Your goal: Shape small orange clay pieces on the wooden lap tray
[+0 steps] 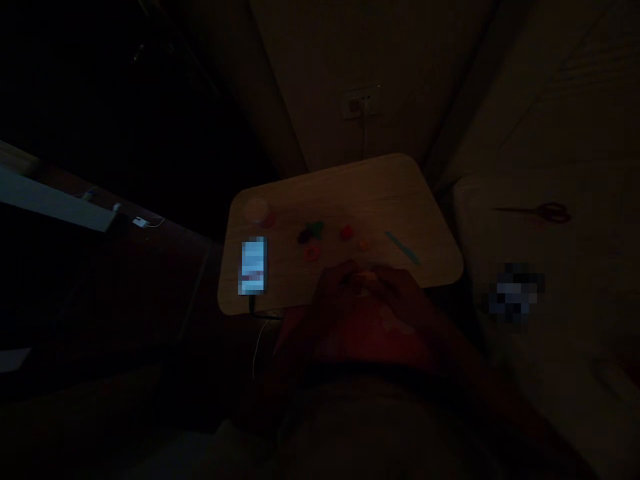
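In dim light, my left hand [334, 283] and my right hand [400, 291] meet at the near edge of a small wooden table [280, 280]. The fingers of both are closed around a small orange piece [369, 279], soft-looking like modelling clay, partly hidden by them. Just beyond lie a small orange lump [364, 245], a red lump [347, 232] and a pinkish-red ring-shaped piece [313, 253]. Further left are a green piece [315, 230] and a dark piece [304, 237]. A flat light-blue stick, perhaps a plastic knife [404, 249], lies beyond my right hand.
A lit phone [253, 265] with a cable lies at the table's left, below a pale round tub [257, 211]. Scissors [543, 211] and a blurred item [514, 292] rest on a pale surface at right. A wall socket [361, 102] holds a plug.
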